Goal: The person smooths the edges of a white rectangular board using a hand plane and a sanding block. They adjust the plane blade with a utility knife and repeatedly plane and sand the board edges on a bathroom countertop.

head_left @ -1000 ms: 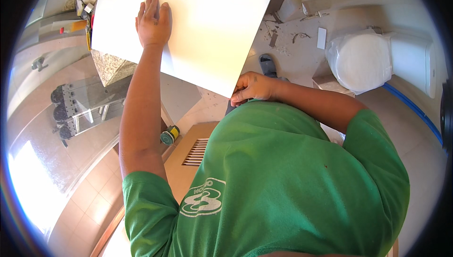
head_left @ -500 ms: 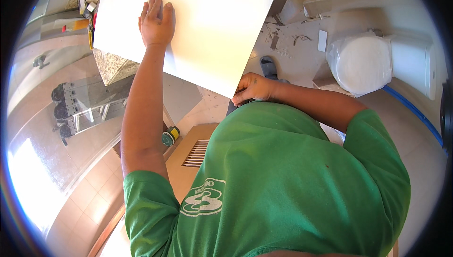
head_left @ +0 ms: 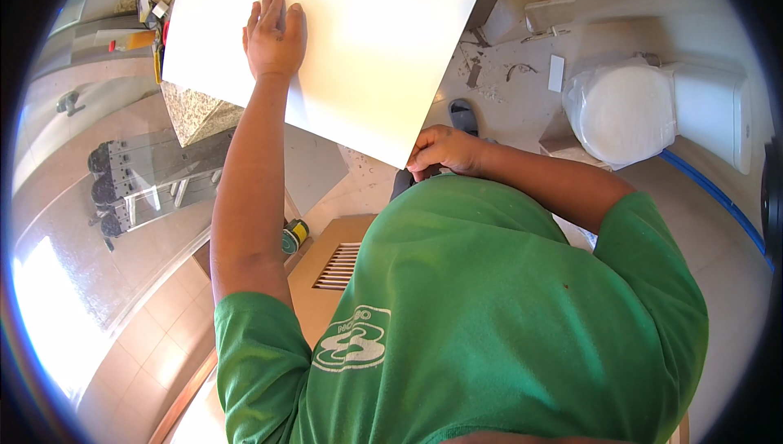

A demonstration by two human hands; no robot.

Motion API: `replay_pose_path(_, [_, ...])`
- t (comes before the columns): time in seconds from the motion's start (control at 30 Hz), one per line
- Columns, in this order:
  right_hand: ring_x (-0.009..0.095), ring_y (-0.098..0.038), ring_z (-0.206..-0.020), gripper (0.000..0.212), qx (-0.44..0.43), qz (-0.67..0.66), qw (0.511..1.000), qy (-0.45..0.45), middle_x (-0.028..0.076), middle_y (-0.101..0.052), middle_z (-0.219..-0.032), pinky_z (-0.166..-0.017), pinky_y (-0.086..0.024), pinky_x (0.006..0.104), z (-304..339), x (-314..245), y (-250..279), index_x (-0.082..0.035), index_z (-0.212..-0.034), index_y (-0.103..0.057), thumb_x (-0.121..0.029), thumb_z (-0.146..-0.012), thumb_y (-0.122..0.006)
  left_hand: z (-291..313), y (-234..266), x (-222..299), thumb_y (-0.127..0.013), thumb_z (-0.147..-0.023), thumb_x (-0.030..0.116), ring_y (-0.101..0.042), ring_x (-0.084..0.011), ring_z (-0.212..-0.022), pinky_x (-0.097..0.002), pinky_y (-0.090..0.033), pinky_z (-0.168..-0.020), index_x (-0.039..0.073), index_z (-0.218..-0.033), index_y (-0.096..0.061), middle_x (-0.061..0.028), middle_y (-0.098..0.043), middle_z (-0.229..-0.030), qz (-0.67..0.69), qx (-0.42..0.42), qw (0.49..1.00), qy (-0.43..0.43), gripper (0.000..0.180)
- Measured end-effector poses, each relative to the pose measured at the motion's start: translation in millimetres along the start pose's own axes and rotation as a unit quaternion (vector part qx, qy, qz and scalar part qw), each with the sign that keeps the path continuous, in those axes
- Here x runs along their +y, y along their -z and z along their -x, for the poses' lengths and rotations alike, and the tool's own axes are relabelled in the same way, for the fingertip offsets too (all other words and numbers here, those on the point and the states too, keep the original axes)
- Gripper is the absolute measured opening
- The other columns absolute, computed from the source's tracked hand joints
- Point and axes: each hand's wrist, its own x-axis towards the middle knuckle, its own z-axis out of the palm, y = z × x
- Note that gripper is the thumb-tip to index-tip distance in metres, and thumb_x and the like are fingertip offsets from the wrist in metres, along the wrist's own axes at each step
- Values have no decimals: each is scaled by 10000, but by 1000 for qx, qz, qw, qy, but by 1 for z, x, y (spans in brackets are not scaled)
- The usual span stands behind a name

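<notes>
A large white panel [head_left: 367,53] lies tilted across a speckled stone slab [head_left: 192,114], whose corner shows beneath it. My left hand [head_left: 276,40] rests flat on the panel's face, fingers stretched out, holding nothing. Close to my waist, my right hand [head_left: 444,152] is closed at the panel's near right corner. Its curled fingers touch or nearly touch the edge there; what they hold, if anything, is hidden.
A plastic-wrapped toilet [head_left: 624,110] stands at the right, with a blue hose [head_left: 718,191] beside it. A grey aluminium ladder [head_left: 163,187] and a green-and-yellow can [head_left: 294,235] are at the left. A slatted brown board [head_left: 326,281] lies near me. Debris [head_left: 485,77] litters the floor.
My right hand's fingers have curled in more at the panel's corner. The left hand stays flat in nearly the same place, and the panel has barely shifted.
</notes>
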Motion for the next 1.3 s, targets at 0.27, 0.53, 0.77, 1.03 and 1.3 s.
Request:
replay_pose_path(0.27, [179, -703, -793, 110, -19, -13, 1000, -10, 98, -733, -881, -746, -564, 308, -6, 0, -1, 5, -971, -721, -51, -877, -722, 0, 2, 0, -486, -1045, 482, -302, -253, -1547, -476, -166, -1271, 176, -1512, -540, -42, -440, -1625, -7, -3, 1000, 5, 562])
replay_pose_path(0.53, [151, -697, -740, 211, -36, 255, 965, -41, 79, -737, -850, -717, -562, 303, 47, -78, 5, -14, -911, -729, -221, -947, -708, 2, 7, 7, -485, -1041, 464, -289, -230, -1554, -444, -134, -1285, 165, -1519, -533, -27, -428, -1634, -3, -5, 1000, 17, 566])
replay_pose_path(0.77, [187, -695, -767, 309, 333, 461, 766, 300, 44, -693, -813, -716, -564, 383, 84, -267, 49, -66, -983, -711, -371, -930, -721, 5, 12, 12, -472, -1043, 460, -284, -208, -1554, -442, -134, -1289, 175, -1534, -513, -11, -416, -1641, 13, -7, 999, 29, 569])
replay_pose_path(1.03, [406, -571, -1233, 442, 582, 737, 291, 181, 223, -605, -1295, -960, -548, 508, -19, -380, 135, -26, -1299, -607, -240, -915, -647, 5, 17, 16, -465, -1044, 461, -279, -206, -1554, -444, -135, -1292, 180, -1526, -521, -8, -413, -1642, 7, -13, 999, 36, 562])
replay_pose_path(1.3, [430, -606, -1214, 466, 594, 729, 331, 74, 262, -609, -1318, -935, -557, 538, -39, -393, 146, 45, -1381, -541, -166, -965, -549, 5, 23, 19, -483, -1034, 451, -276, -226, -1556, -453, -133, -1292, 166, -1517, -530, -24, -415, -1640, 23, -20, 999, 41, 562])
